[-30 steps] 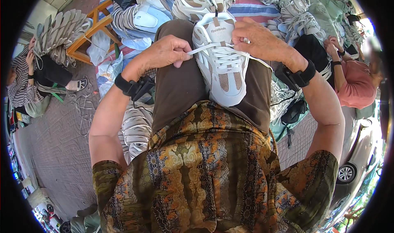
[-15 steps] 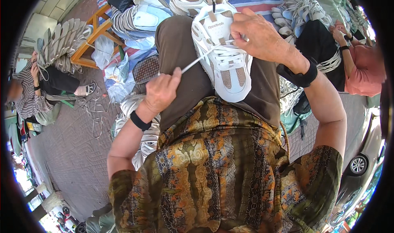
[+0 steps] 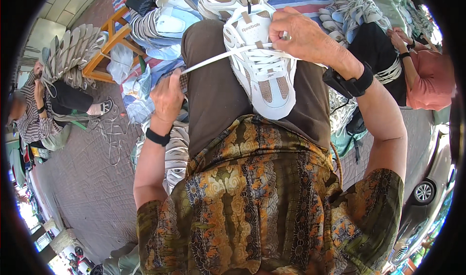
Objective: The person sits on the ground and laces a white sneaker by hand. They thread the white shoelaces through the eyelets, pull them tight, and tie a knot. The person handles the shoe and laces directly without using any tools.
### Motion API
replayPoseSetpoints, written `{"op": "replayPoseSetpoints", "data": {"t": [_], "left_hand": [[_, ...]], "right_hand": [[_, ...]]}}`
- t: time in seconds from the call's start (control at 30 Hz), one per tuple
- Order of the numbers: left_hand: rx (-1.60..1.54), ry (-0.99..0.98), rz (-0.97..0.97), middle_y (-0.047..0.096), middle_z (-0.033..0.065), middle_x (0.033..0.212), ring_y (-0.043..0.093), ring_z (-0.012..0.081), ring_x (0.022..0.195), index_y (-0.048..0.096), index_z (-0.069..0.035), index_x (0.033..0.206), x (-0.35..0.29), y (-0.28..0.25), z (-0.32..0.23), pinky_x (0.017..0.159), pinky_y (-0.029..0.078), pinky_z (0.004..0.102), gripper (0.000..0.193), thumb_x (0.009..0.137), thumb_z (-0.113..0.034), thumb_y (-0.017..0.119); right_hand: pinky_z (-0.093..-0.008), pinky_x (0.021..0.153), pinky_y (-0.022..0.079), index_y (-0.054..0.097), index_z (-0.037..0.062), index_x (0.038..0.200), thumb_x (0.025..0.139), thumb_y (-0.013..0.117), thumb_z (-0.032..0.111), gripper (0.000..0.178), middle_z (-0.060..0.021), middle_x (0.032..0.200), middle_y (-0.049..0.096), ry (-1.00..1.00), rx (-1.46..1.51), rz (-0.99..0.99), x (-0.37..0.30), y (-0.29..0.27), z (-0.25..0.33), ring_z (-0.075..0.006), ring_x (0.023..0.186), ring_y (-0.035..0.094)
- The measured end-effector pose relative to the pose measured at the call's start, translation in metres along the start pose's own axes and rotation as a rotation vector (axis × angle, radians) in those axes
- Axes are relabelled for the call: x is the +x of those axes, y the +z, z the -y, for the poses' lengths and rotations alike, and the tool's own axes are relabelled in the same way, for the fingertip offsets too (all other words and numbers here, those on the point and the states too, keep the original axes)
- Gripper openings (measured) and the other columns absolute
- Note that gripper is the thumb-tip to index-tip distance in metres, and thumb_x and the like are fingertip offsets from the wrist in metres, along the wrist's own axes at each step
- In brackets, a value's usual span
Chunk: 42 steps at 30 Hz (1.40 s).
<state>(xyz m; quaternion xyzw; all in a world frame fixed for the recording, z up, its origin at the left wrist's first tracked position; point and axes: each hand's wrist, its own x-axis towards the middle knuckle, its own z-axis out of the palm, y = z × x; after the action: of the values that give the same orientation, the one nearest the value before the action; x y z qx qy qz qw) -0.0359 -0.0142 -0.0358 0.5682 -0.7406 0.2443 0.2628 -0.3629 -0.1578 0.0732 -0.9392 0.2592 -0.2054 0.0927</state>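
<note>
A white and tan sneaker upper [image 3: 279, 91] lies across my lap with its toe toward me, its lower front laced crosswise. From its upper eyelets a white shoelace [image 3: 208, 61] stretches taut to the left. My left hand [image 3: 168, 96] is closed round the far end of that lace, beside my left knee. At the right edge of the shoe's tongue, my right hand [image 3: 295, 35] is closed with fingers curled at the eyelet row. A pale bit of lace seems to show in its grip.
Stacked shoe uppers [image 3: 162, 25] lie beyond my left knee, beside a wooden stool [image 3: 104, 56]. More uppers [image 3: 361, 13] lie at the far right. One person [image 3: 34, 115] sits at the left, another [image 3: 427, 76] at the right. A parked car [image 3: 427, 178] stands at the lower right.
My left hand has moved left and slightly up, pulling a longer stretch of lace out straight. My right hand stays by the eyelets, shifted a little left with the shoe.
</note>
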Motion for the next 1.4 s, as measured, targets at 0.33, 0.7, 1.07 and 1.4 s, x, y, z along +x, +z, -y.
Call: {"op": "replayPoseSetpoints", "data": {"t": [0.33, 0.7, 1.07, 1.4], "left_hand": [[0.071, -0.209, 0.554, 0.063, 0.0144, 0.076, 0.064, 0.034, 0.065, 0.055, -0.008, 0.119, -0.033, -0.005, 0.031, 0.054, 0.05, 0.0449, 0.035, 0.084, -0.008, 0.055], [-0.852, -0.304, 0.335, 0.068, 0.0087, 0.103, 0.065, 0.0156, 0.086, 0.062, -0.005, 0.114, 0.069, -0.096, -0.054, 0.067, 0.051, 0.0253, 0.031, 0.083, -0.002, 0.064], [-1.42, -0.032, 0.571, 0.069, 0.005, 0.091, 0.064, 0.0119, 0.076, 0.064, 0.001, 0.105, 0.138, -0.1, -0.105, 0.072, 0.051, 0.0245, 0.018, 0.088, -0.005, 0.066], [-1.495, -0.525, 0.693, 0.066, 0.0085, 0.08, 0.061, 0.011, 0.069, 0.062, 0.002, 0.103, 0.07, -0.073, 0.003, 0.063, 0.049, 0.0232, 0.019, 0.089, -0.011, 0.061]], "right_hand": [[-0.044, 0.083, 0.042, 0.057, 0.0096, 0.086, 0.074, 0.067, 0.012, 0.015, -0.0066, 0.098, 0.052, -0.069, -0.196, -0.151, -0.029, 0.003, 0.046, -0.0283, 0.1, 0.051], [-0.0433, 0.06, 0.047, 0.054, 0.0045, 0.091, 0.087, 0.054, 0.009, 0.006, -0.0126, 0.06, 0.056, 0.087, 0.329, -0.074, -0.026, -0.003, 0.057, -0.0337, 0.056, 0.058], [-0.0294, 0.055, 0.043, 0.055, 0.0063, 0.097, 0.09, 0.056, 0.004, 0.007, -0.0042, 0.069, 0.054, -0.077, 0.874, -0.021, -0.032, -0.077, 0.113, -0.012, 0.058, 0.053], [-0.018, 0.054, 0.035, 0.061, 0.007, 0.1, 0.091, 0.06, 0.017, 0.013, 0.006, 0.067, 0.052, 0.247, 0.923, -0.232, -0.088, -0.141, 0.057, -0.0018, 0.058, 0.044]]}}
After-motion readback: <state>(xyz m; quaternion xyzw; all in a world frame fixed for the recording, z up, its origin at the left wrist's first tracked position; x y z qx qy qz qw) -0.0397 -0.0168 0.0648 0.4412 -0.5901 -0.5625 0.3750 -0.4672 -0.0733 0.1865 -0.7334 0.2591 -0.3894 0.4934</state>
